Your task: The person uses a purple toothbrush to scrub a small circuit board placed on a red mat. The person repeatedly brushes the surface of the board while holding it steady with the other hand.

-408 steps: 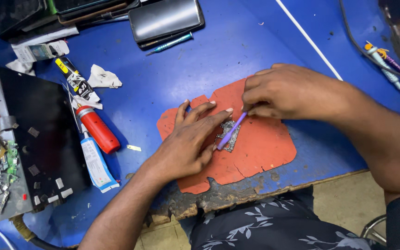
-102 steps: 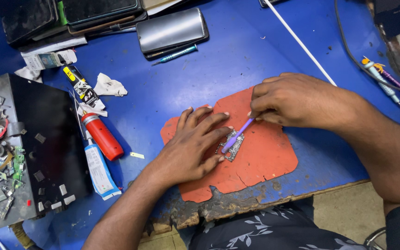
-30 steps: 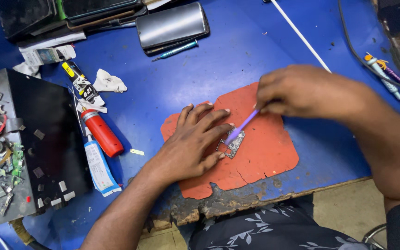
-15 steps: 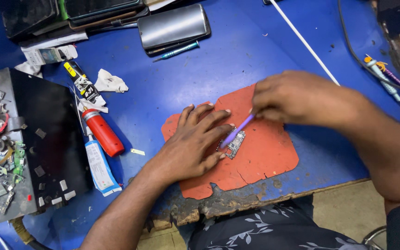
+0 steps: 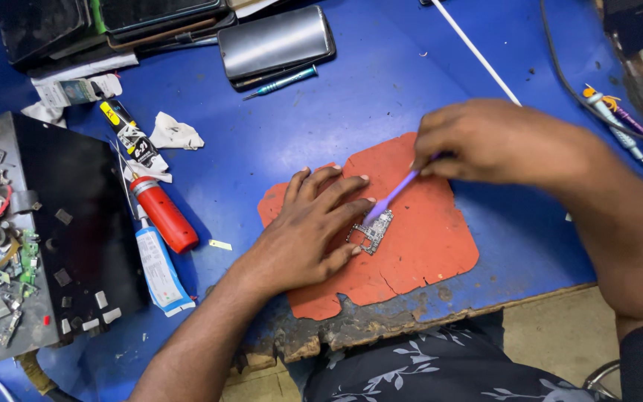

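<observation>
Little has shifted since half a second ago: left hand (image 5: pixel 303 238) stays flat, fingers spread, pinning the small circuit board (image 5: pixel 372 232) on the orange mat (image 5: pixel 426 246) while right hand (image 5: pixel 496 141), pinched shut, angles the purple brush (image 5: pixel 392 197) onto it.

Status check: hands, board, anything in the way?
Left hand flat on orange mat, fingers pinning small circuit board. Right hand gripping purple brush, tip on board. Nothing blocking.
</observation>
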